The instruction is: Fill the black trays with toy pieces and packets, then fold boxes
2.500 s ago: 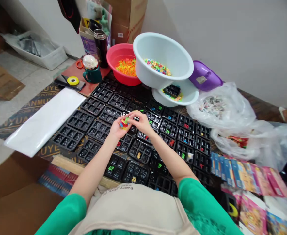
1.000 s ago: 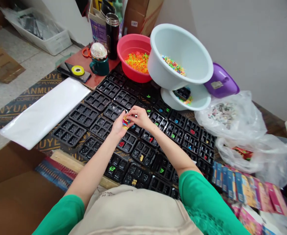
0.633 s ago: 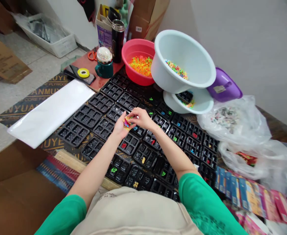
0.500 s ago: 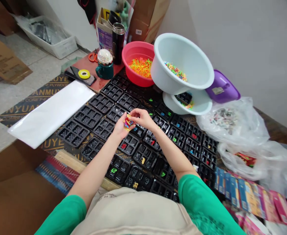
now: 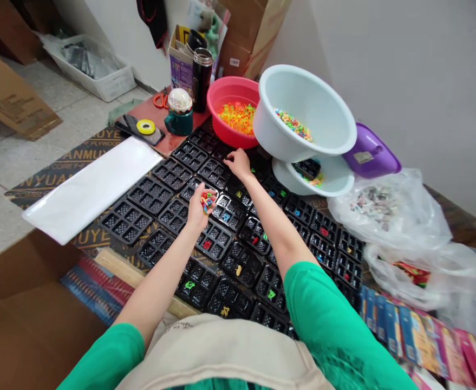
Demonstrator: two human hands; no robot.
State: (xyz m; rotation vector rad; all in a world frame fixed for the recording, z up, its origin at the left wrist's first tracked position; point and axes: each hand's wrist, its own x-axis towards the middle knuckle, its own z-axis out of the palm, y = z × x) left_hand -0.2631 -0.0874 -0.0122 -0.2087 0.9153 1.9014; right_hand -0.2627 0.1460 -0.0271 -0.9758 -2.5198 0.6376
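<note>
My left hand (image 5: pixel 197 210) is cupped around a small heap of colourful plastic pieces (image 5: pixel 207 201), red, green, yellow and blue, above the middle of the trays. My right hand (image 5: pixel 239 163) reaches farther back, over a black compartment tray near the pink basin, its fingertips pinched and pointing left. Whatever sits between those fingertips is too small to make out. Black compartment trays (image 5: pixel 149 195) lie in rows beneath both hands. Several hold a single small piece, such as a red one (image 5: pixel 207 245), a green one (image 5: pixel 189 285) and a yellow one (image 5: pixel 238 269).
Behind the trays stand a pink basin (image 5: pixel 217 130) of orange and yellow pieces and a tilted pale-blue basin (image 5: pixel 302 146) on another. A white sheet stack (image 5: pixel 91 187) lies left. Plastic bags (image 5: pixel 388 203) sit right. A mug (image 5: pixel 180 122) and a black flask (image 5: pixel 201 81) stand at the back.
My right hand has left the pieces in my left hand and moved back and slightly right over a far tray. My left hand stays near its place, still holding pieces.
</note>
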